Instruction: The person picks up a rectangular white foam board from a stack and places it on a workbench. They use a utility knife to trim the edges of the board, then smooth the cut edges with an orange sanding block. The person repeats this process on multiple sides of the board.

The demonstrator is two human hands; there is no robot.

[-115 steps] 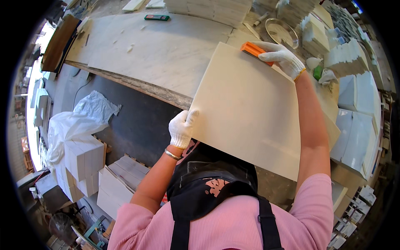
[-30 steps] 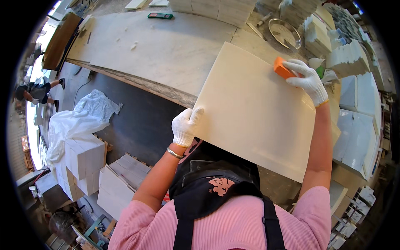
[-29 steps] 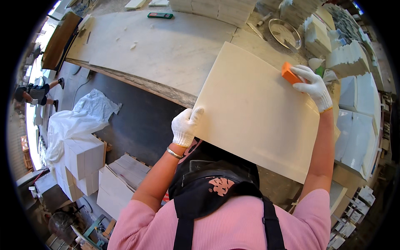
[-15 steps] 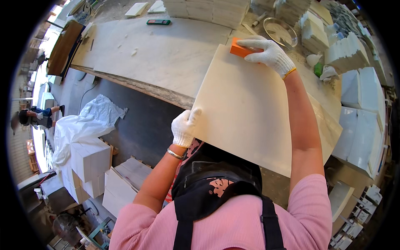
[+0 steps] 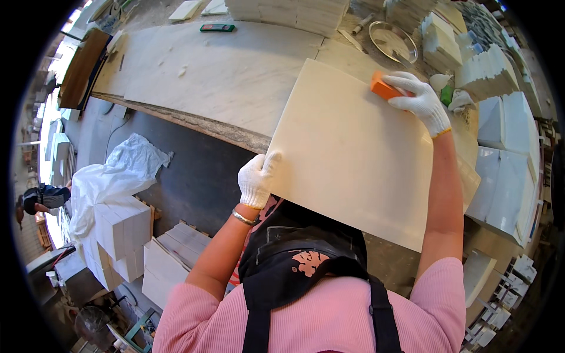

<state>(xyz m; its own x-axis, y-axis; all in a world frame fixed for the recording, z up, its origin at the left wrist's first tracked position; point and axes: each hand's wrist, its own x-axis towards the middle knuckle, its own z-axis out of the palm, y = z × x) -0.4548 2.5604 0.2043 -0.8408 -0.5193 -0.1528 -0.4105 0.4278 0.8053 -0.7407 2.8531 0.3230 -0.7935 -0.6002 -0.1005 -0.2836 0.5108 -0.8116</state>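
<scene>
A large, square, cream-white stone slab [image 5: 347,147] lies in front of me, its near corner jutting out past the worktable's edge. My left hand [image 5: 256,179], in a white knit glove, grips the slab's left edge near that corner, thumb on the edge. In my gloved right hand [image 5: 421,103] is an orange sanding block [image 5: 385,87], held against the slab's far edge toward the right. The block's underside and some fingertips are hidden.
The stone-topped worktable [image 5: 206,70] carries a green tool [image 5: 217,27], a round metal pan [image 5: 393,42] and stacked white tiles [image 5: 285,13]. White boxes [image 5: 122,226] under plastic sheeting [image 5: 118,170] stand at left. Another person [image 5: 44,200] is far left.
My right hand has slid the sanding block rightward along the slab's far edge. The left hand keeps its grip. The person at far left has shifted.
</scene>
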